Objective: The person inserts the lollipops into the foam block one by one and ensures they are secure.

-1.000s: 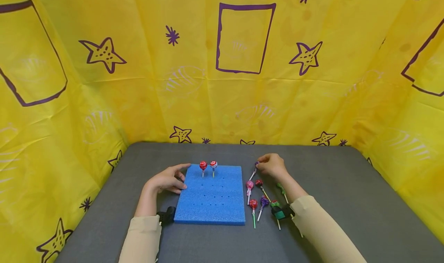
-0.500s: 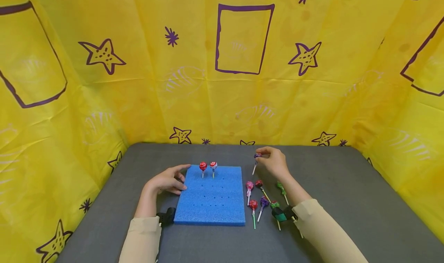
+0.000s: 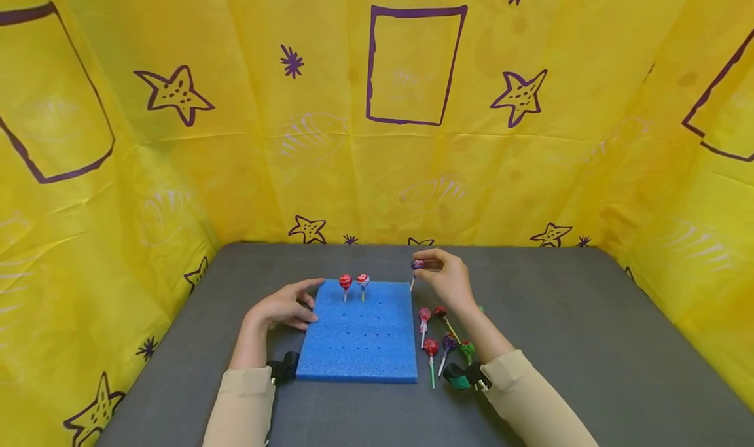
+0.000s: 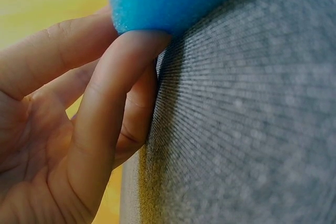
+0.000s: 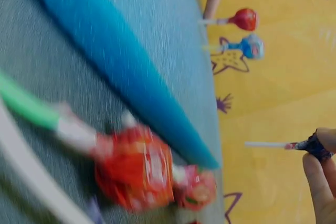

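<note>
In the head view, a blue foam board (image 3: pixel 365 362) with rows of small holes lies on the table. Two lollipops stand upright near its far edge: a red one (image 3: pixel 345 282) and a red-and-white one (image 3: pixel 362 279). My left hand (image 3: pixel 287 305) rests against the board's left side, index finger reaching its far corner; in the left wrist view the thumb (image 4: pixel 113 85) presses the foam's edge. With thumb and fingers, my right hand (image 3: pixel 446 278) pinches a dark purple lollipop (image 3: pixel 417 264) by its candy head. Its white stick (image 5: pixel 265 144) points down beside the board's far right corner.
Right of the board lie several loose lollipops: a pink one (image 3: pixel 425 315), a dark red one (image 3: pixel 440 311), a red one (image 3: pixel 431 347), a purple one (image 3: pixel 449 342) and a green one (image 3: pixel 467 350). A yellow patterned cloth (image 3: pixel 330 172) surrounds the grey table (image 3: pixel 565 316).
My right hand has lifted the purple lollipop off the table, turned its stick downward and carried it left to the board's far right corner. The left hand and board have stayed put.
</note>
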The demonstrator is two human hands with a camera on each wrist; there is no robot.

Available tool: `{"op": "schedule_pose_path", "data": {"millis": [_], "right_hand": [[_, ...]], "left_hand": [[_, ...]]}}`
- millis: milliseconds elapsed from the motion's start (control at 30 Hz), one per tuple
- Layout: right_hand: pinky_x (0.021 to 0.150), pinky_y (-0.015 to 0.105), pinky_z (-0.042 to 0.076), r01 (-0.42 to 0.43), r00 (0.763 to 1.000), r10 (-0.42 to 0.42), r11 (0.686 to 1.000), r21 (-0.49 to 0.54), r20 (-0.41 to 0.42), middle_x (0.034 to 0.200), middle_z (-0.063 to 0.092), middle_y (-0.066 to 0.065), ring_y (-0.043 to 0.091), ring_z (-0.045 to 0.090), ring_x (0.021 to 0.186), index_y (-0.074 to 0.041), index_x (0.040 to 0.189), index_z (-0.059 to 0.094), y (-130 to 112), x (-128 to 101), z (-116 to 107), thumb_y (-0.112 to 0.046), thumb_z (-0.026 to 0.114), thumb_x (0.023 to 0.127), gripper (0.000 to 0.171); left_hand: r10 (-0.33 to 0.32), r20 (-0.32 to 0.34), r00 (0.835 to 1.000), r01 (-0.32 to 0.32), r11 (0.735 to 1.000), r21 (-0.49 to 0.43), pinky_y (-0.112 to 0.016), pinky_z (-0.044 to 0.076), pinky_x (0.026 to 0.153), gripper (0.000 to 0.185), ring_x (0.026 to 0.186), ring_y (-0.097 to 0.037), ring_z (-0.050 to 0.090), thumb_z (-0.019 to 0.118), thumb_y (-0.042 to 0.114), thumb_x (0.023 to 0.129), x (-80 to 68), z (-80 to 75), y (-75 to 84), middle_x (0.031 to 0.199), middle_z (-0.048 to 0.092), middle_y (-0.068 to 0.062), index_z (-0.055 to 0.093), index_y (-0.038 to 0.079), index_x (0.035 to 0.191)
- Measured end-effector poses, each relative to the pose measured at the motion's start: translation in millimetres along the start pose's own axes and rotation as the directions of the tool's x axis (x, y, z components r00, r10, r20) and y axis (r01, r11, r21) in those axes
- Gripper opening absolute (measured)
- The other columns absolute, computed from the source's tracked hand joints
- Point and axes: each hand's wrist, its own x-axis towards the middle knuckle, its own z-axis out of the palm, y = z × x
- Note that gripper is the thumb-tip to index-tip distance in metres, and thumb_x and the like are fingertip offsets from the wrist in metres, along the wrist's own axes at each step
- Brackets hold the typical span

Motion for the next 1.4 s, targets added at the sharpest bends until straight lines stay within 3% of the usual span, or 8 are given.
{"op": "schedule_pose_path", "data": {"millis": [200,533,833,1133,1400], "right_hand": [[0.082,0.037,0.062,-0.051,0.999,0.051,0.996,0.078,0.001,0.112,0.074,0.014,0.029,0.072,0.103,-0.011,0.114,0.073,1,-6,12,-0.007,0.078,0.082,0.033],[0.083,0.036,0.062,-0.042,0.999,0.048,0.975,0.217,-0.02,0.111,0.074,0.015,0.027,0.073,0.098,-0.01,0.112,0.074,-13,-8,30,-0.005,0.079,0.08,0.033],[0.078,0.026,0.062,-0.1,0.993,0.114,0.922,0.374,-0.015,0.112,0.072,0.017,0.011,0.069,0.09,-0.006,0.113,0.073,-15,-5,41,0.0,0.077,0.081,0.032],[0.079,0.026,0.061,-0.169,0.982,0.188,0.859,0.484,0.008,0.109,0.073,0.01,0.011,0.068,0.092,-0.005,0.114,0.073,-18,-2,49,0.0,0.078,0.08,0.035],[0.081,0.024,0.059,-0.227,0.97,0.239,0.828,0.513,0.044,0.108,0.073,0.007,0.009,0.068,0.092,-0.005,0.114,0.073,-17,-3,53,0.002,0.076,0.08,0.035]], "left_hand": [[0.01,0.005,1.0,-0.01,1.0,-0.005,-0.03,0.061,0.062,0.082,0.072,-0.018,0.062,0.075,0.001,0.082,1.1,1.4,-1.1,0.097,0.053,-0.012,0.034,0.012,0.153],[0.011,0.006,1.0,-0.011,1.0,-0.009,-0.031,0.062,0.063,0.082,0.074,-0.018,0.063,0.073,-0.001,0.083,-1.5,-0.1,0.5,0.098,0.052,-0.012,0.034,0.012,0.153],[0.01,0.012,1.0,-0.01,1.0,-0.005,-0.031,0.062,0.064,0.081,0.075,-0.018,0.063,0.073,-0.001,0.083,-0.9,-0.6,2.0,0.098,0.052,-0.012,0.034,0.012,0.153],[0.007,0.011,1.0,-0.007,1.0,0.0,-0.031,0.062,0.064,0.081,0.074,-0.018,0.063,0.074,0.0,0.083,-0.9,-1.3,1.2,0.098,0.052,-0.012,0.034,0.012,0.153],[0.018,0.021,1.0,-0.018,1.0,-0.001,-0.03,0.062,0.064,0.082,0.074,-0.018,0.063,0.074,0.001,0.083,-0.2,-1.9,-0.6,0.098,0.052,-0.012,0.033,0.012,0.153]]}}
